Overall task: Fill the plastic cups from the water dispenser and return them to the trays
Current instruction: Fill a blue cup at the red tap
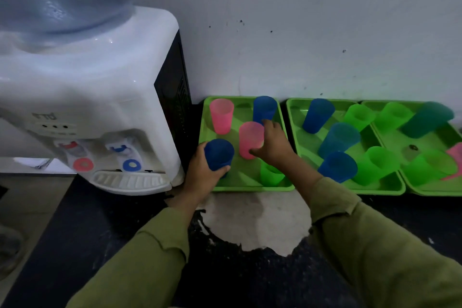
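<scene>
Our left hand [202, 175] curls its fingers round a blue cup [219, 155] at the near left corner of the leftmost green tray [250, 188]. Our right hand [275, 145] grips a pink cup [251, 139] standing in the middle of that tray. A second pink cup [221, 115], a second blue cup [264, 107] and a green cup [271, 176] share the tray. The water dispenser [100, 97] stands just left of it. The next tray [350, 191] to the right holds blue and green cups.
</scene>
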Available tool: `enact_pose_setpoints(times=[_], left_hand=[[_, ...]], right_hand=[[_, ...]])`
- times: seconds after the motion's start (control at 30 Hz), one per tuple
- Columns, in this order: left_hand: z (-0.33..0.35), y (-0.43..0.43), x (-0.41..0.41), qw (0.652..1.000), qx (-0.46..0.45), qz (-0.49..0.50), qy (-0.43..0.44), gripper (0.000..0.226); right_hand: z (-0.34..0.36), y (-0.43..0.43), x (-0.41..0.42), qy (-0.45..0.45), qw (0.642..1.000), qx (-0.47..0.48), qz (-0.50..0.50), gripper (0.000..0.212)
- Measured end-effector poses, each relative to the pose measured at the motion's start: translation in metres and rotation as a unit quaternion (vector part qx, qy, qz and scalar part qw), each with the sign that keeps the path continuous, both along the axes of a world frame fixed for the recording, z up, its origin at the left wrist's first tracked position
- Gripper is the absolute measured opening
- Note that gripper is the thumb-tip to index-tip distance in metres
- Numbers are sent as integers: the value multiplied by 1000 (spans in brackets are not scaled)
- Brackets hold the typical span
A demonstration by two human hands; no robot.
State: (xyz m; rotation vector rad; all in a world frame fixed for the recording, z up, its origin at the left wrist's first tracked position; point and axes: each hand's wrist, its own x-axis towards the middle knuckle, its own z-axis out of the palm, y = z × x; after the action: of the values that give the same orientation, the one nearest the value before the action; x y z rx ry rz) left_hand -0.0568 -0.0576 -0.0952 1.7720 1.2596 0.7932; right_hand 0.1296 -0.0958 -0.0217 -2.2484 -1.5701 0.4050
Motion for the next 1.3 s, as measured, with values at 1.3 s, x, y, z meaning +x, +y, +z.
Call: enact_pose_setpoints(times=[1.3], left_hand=[[14, 42, -287, 994, -47, 61, -76, 64]], right_hand=[[46, 24, -253, 308, 873, 364, -99, 12]])
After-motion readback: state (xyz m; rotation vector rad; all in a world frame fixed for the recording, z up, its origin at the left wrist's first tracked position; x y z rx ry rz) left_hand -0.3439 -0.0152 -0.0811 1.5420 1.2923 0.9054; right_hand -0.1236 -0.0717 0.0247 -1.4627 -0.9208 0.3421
